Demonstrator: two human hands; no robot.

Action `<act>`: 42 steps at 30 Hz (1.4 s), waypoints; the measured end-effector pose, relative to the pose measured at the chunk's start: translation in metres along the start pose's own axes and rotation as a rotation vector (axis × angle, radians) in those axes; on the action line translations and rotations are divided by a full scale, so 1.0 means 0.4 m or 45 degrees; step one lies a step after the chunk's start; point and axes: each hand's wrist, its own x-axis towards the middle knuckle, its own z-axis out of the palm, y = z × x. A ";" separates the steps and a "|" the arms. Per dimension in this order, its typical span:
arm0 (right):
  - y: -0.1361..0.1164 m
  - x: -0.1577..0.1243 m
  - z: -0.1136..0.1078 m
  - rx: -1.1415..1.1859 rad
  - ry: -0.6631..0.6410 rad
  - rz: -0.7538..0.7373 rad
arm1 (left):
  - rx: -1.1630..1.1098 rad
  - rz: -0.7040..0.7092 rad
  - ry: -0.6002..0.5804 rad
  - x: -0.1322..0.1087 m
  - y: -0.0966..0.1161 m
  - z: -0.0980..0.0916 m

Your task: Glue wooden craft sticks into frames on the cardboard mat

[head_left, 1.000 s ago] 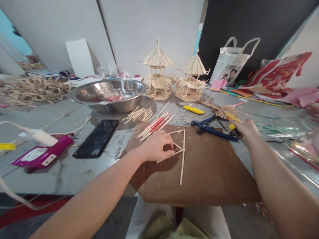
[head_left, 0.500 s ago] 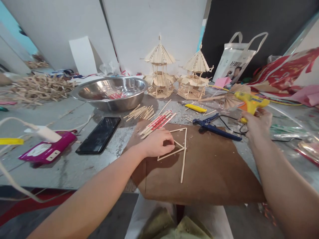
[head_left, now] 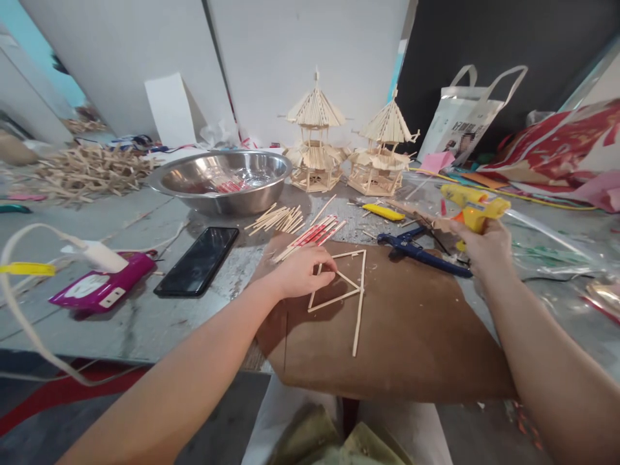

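My left hand (head_left: pixel 303 270) is over the left side of a flat frame of thin wooden sticks (head_left: pixel 359 303). Its thumb and fingers curl around one of the frame's sticks, and part of that side is hidden beneath them. The frame lies on a brown board (head_left: pixel 411 349). Wrapped around the handle of a yellow hot glue gun (head_left: pixel 477 208), my right hand (head_left: pixel 489 248) is raised at the right, above the table. Loose sticks, some with red paper (head_left: pixel 314 231), lie just beyond my left hand.
Blue cutting pliers (head_left: pixel 421 252) and a yellow utility knife (head_left: pixel 383 212) lie beyond the board. A phone (head_left: pixel 197 261), a purple power strip (head_left: pixel 104 284) and a steel bowl (head_left: pixel 223 200) are at the left. Two stick pagodas (head_left: pixel 316 116) stand at the back.
My right hand has brought the glue gun a little left and lower, toward the pliers. My left hand stays at the stick frame, with its fingers slightly shifted.
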 end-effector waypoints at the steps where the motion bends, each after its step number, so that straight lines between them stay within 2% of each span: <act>1: 0.000 -0.002 0.002 0.188 -0.058 0.034 | -0.005 0.007 0.007 0.000 0.000 -0.003; 3: -0.002 -0.009 0.005 0.448 -0.208 0.089 | -0.013 0.002 0.026 -0.002 0.003 -0.011; 5: -0.009 -0.020 0.005 0.534 -0.332 0.059 | -0.012 -0.038 -0.006 -0.006 0.008 -0.022; 8: -0.026 -0.040 0.005 0.526 -0.421 -0.022 | -0.038 -0.091 -0.278 -0.014 0.016 -0.031; 10: -0.039 -0.054 0.007 0.490 -0.485 -0.059 | -0.060 -0.092 -0.374 -0.016 0.018 -0.030; 17: -0.072 -0.105 0.019 0.356 -0.923 -0.193 | -0.051 -0.032 -0.275 -0.014 0.019 -0.014; 25: -0.063 -0.111 0.031 0.206 -1.033 -0.176 | 0.100 0.099 -0.272 -0.016 0.035 -0.011; 34: -0.105 -0.119 -0.006 0.083 -1.219 -0.036 | 0.194 0.170 -0.223 -0.007 0.043 0.016; 42: -0.089 -0.132 0.000 -0.043 -1.215 -0.043 | 0.193 0.175 -0.241 0.002 0.048 0.021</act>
